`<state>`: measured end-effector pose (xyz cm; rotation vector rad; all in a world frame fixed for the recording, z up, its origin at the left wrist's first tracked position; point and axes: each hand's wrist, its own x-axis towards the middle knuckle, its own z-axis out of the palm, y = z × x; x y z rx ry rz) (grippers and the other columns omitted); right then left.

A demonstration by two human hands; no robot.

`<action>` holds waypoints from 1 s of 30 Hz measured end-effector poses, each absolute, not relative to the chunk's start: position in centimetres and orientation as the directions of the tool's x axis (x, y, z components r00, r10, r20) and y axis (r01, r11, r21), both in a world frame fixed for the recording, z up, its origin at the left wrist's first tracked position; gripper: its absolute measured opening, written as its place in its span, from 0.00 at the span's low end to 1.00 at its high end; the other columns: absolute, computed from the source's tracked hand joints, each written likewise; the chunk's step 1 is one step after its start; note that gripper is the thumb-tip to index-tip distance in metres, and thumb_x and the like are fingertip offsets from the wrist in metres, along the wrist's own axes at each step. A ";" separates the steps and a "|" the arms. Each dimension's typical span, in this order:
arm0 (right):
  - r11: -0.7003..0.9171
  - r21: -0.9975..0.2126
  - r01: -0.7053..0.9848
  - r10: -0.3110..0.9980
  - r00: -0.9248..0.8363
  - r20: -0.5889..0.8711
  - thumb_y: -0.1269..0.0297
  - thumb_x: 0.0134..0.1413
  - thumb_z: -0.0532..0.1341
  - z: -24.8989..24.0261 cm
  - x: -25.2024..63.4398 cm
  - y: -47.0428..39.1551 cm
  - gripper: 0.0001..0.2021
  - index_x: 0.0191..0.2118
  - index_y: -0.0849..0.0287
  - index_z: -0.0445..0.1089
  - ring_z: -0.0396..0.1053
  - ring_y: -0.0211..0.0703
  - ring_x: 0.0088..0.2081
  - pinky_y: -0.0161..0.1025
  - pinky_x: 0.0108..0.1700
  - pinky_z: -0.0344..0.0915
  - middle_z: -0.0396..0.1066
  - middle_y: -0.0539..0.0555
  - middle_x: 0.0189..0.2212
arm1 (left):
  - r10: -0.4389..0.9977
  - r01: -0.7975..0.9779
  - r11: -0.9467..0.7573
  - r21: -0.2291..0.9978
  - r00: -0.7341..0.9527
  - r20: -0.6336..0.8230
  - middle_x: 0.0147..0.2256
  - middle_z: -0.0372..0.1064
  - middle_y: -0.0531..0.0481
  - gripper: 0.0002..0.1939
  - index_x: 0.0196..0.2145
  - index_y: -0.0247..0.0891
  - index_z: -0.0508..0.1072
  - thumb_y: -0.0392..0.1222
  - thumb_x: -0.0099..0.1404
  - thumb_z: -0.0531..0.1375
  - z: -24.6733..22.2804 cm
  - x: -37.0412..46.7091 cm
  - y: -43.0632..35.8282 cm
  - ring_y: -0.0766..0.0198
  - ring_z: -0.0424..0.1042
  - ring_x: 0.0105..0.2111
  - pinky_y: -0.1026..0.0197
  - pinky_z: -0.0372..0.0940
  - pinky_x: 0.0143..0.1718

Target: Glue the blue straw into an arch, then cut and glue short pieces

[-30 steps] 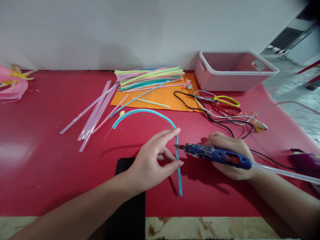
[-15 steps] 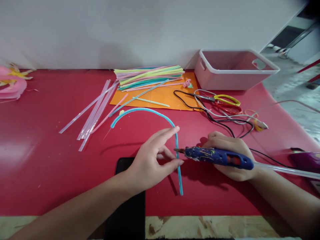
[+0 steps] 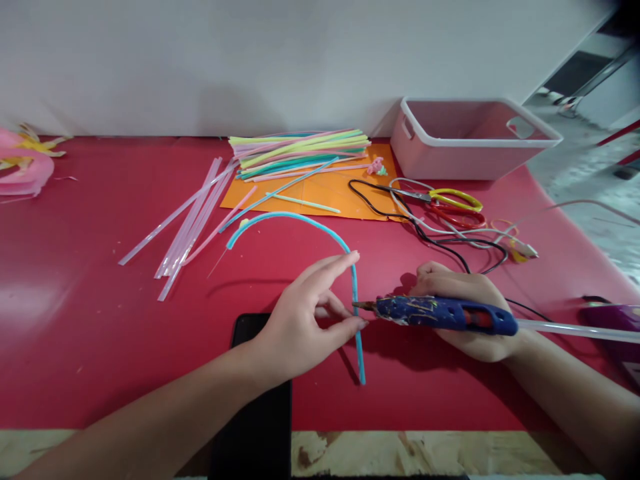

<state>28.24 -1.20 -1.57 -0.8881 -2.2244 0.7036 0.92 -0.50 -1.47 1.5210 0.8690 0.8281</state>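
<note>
My left hand [image 3: 313,313] is closed on a bent blue pipe cleaner [image 3: 300,218], pinching its straight section between thumb and fingers. The pipe cleaner arcs away to the left, and its lower end points toward me. In my right hand [image 3: 463,290] is a dark blue hot glue gun [image 3: 435,312], with a clear glue stick [image 3: 575,330] coming out of its back. The gun's nozzle sits at the pipe cleaner, between my left thumb and fingers; whether it touches is unclear. Strands of dried glue cover the front of the gun.
Pastel pipe cleaners [image 3: 300,150] lie piled on orange paper [image 3: 365,200]. Clear-wrapped glue sticks [image 3: 195,227] are to their left. Scissors [image 3: 455,200] rest among cables [image 3: 440,243], before a pink basket [image 3: 450,160]. A black phone [image 3: 260,413] lies under my left forearm.
The glue gun has shifted slightly to the right, with its nozzle still by the pipe cleaner. The pipe cleaner's curved far end has moved a little up and right.
</note>
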 end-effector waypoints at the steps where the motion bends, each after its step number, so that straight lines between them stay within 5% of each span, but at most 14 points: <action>1: 0.629 -0.668 0.398 0.736 -0.580 0.349 0.58 0.59 0.58 -1.6 28.3 -1.2 0.09 0.42 0.54 0.69 0.68 0.44 0.28 0.48 0.41 0.64 0.75 0.53 0.30 | 0.877 0.079 -0.084 0.993 0.480 0.036 0.64 0.56 0.37 0.37 0.66 0.44 0.62 0.33 0.61 0.66 -1.5 0.9 -0.5 0.75 0.75 0.31 0.66 0.77 0.37; 30: 0.569 -0.701 0.430 0.786 -0.535 0.310 0.64 0.59 0.59 -2.0 28.4 -1.3 0.05 0.40 0.53 0.70 0.67 0.45 0.30 0.47 0.37 0.65 0.75 0.54 0.32 | 0.867 0.062 -0.184 0.981 0.481 0.132 0.65 0.57 0.38 0.36 0.66 0.46 0.62 0.33 0.62 0.66 -1.4 0.7 -0.6 0.73 0.76 0.32 0.66 0.77 0.38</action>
